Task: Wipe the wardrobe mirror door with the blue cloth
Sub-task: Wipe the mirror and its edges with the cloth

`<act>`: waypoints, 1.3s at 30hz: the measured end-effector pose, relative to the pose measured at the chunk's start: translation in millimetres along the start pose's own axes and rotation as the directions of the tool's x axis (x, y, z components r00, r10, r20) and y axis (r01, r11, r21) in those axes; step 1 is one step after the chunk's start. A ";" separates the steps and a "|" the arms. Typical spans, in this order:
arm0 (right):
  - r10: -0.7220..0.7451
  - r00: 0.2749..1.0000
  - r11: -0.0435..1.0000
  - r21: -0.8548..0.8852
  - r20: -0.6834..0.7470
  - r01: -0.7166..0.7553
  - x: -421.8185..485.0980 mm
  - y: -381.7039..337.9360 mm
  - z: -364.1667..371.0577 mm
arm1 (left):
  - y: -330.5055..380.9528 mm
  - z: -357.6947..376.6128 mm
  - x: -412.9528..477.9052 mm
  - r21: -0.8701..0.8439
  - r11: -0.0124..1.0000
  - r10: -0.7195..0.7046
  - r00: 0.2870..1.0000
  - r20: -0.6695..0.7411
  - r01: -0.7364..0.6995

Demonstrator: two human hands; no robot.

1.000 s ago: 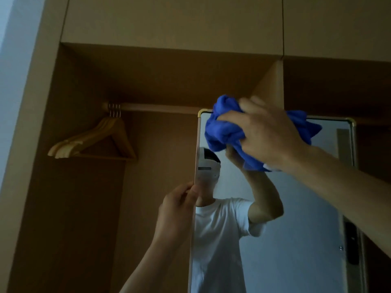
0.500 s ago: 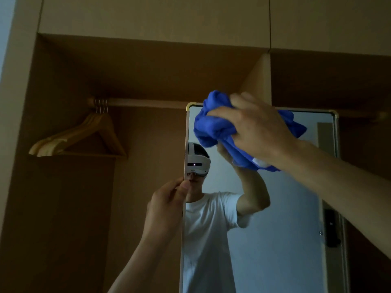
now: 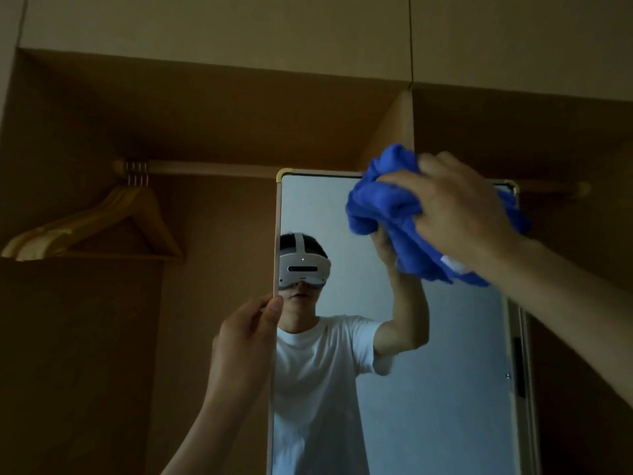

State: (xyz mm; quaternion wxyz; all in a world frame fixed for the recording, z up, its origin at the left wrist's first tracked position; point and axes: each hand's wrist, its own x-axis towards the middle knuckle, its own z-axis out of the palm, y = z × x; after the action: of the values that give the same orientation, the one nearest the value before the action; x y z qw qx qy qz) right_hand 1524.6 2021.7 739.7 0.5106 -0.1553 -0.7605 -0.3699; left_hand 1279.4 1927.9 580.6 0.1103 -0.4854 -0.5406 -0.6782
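Two hands at work, dim light throughout.

Right hand point(image 3: 462, 214): fingers curled over a bunched blue cloth point(image 3: 387, 207), gripping it and holding it against the glass. The cloth sits at the top of the mirror point(image 3: 445, 406), near its upper right corner. Folds spill out left of and below the fingers, and a little past the wrist on the right. White tag point(image 3: 452, 262) at the cloth's lower edge, under the heel of the hand.

Left hand point(image 3: 246, 341): well below and left of the cloth grip. Thumb and fingers pinch the mirror's left edge, thumb tip on the front side.

Mirror: tall pane in a thin pale frame point(image 3: 284, 173) with brass-coloured rounded corners. Glass below the cloth grip reflects a person in a white T-shirt and white headset, arm raised to the cloth, with a pale bluish wall behind.

Wardrobe point(image 3: 85, 337): tan wood-look panels, open, interior in shadow.
- Rail point(image 3: 212, 169): roughly level with the cloth grip, running off to its left and passing behind the mirror top.
- Hangers point(image 3: 102, 224): several, wooden, bunched together at the rail's far left end, well apart from both hands.
- Divider point(image 3: 397, 128): upright panel rising just above the cloth.
- Cupboard doors point(image 3: 239, 22): close off the top, with the seam between them directly above the cloth grip.
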 end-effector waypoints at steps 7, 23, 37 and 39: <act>-0.147 0.980 0.988 0.076 0.132 0.138 -48.1 -10.6 11.3 | 5.1 4.7 -5.3 0.040 0.999 -0.027 0.999 -0.044 0.029; -0.055 0.998 0.996 0.069 -0.003 0.055 -32.8 43.1 18.0 | 19.2 22.4 -11.5 0.078 0.991 -0.092 0.974 -0.206 0.110; -0.043 0.999 0.998 0.056 -0.009 0.043 -26.1 65.5 11.1 | 25.0 30.8 -12.6 0.120 0.978 -0.132 0.948 -0.290 0.173; -0.115 0.992 0.987 0.116 0.059 0.108 -45.6 57.2 13.0 | 25.8 31.7 -13.7 0.098 0.977 -0.151 0.943 -0.296 0.187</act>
State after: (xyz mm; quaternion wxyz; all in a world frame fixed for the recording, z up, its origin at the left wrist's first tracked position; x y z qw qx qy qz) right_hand 1570.7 2076.3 719.5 0.4719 -0.0956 -0.8038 -0.3493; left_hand 1320.8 1939.4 584.3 0.1589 -0.3260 -0.5999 -0.7131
